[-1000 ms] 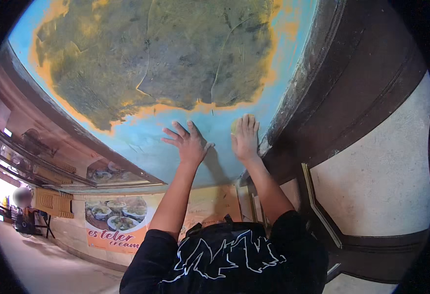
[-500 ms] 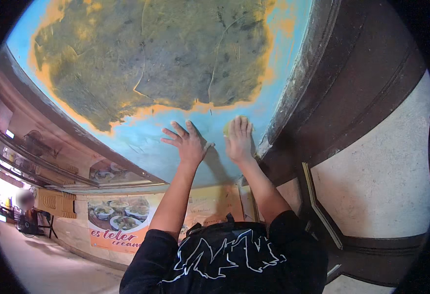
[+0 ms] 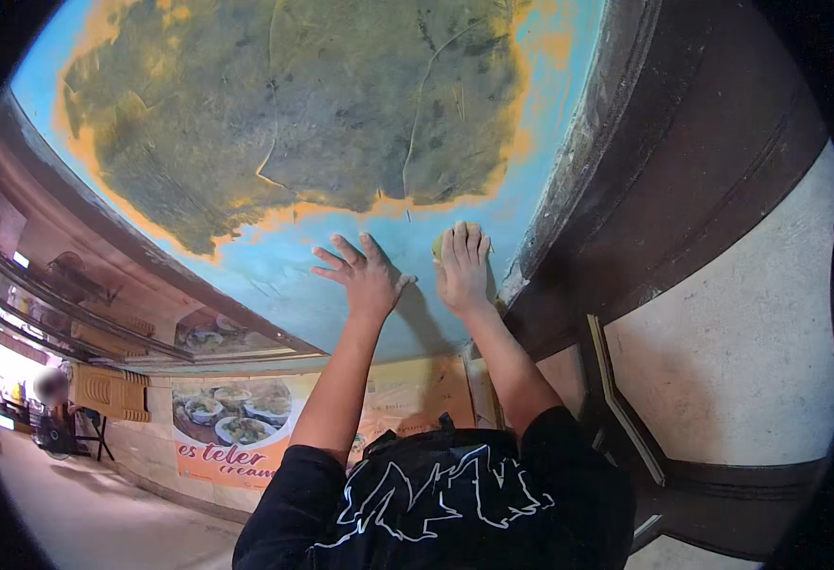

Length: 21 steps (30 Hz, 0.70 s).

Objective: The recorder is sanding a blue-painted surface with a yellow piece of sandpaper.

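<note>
Against a light blue painted wall (image 3: 293, 285), my left hand (image 3: 368, 282) lies with its fingers spread, palm to the surface and nothing in it. To its right, my right hand (image 3: 464, 271) presses a small yellowish pad (image 3: 438, 248) to the wall under close-set fingers. Most of the pad is covered, so I cannot tell whether it is sandpaper or a sponge. Both hands are just below a large dark grey, bare patch (image 3: 331, 123) with an uneven orange border and thin cracks.
A rough grey edge (image 3: 569, 161) and dark brown trim (image 3: 664, 180) run close by my right hand. At the lower left are a food banner (image 3: 232, 427), stacked tan plastic chairs (image 3: 111, 391), a fan (image 3: 54, 432) and a distant person with a blurred head.
My right hand and the pad have shifted very slightly up and left along the wall. My left hand stays almost in the same place.
</note>
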{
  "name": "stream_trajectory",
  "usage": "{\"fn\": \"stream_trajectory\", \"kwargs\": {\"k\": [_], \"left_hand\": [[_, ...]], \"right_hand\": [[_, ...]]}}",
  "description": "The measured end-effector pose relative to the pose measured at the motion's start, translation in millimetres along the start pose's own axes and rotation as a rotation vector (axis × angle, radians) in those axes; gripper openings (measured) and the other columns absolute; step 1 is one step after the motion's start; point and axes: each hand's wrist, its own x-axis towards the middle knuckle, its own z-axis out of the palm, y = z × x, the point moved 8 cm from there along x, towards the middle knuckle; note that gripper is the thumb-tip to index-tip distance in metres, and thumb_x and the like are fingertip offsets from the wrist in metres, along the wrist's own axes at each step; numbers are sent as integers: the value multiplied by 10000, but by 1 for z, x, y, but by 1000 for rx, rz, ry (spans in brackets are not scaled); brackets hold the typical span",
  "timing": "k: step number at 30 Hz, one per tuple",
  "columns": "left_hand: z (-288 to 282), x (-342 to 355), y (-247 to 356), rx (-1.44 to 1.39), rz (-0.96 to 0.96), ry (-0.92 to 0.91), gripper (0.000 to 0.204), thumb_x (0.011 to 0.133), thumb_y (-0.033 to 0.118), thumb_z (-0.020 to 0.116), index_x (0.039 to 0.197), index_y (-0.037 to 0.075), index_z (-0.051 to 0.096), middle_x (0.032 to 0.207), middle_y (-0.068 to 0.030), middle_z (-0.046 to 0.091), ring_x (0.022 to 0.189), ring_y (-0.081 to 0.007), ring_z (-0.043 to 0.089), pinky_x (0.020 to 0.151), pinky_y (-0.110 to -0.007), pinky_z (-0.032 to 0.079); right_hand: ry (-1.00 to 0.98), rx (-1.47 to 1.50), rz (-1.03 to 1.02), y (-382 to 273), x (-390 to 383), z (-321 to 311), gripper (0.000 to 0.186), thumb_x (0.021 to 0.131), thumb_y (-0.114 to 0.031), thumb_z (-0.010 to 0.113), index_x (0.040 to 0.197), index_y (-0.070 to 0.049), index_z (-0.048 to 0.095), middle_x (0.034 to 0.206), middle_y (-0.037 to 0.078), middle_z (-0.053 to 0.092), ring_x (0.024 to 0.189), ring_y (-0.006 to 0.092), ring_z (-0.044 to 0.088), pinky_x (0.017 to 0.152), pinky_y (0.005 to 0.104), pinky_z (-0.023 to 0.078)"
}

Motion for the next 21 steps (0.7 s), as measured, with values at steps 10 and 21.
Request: {"fn": "stream_trajectory", "kwargs": {"k": [10,21], "left_hand": [[-4,1,2,20,5,6,1515,460,572,852,1485,158,-183,1484,-262,-293,1282,-649,-213,865,-848,-9],[-8,3,-14,-47,-19,13,1467,477,536,861,1501,163,-121,1491,-249,-288,1282,-649,-209,867,-845,-15]], "right_hand": [[106,-1,107,24,-2,-22,575,942,-223,459,1385,106,298,1455,346,244,1355,557,169,1090,642,97],[142,-7,165,17,13,-31,571,970,-229,396,1401,119,259,1474,350,199,1371,551,121,1102,622,79]]}}
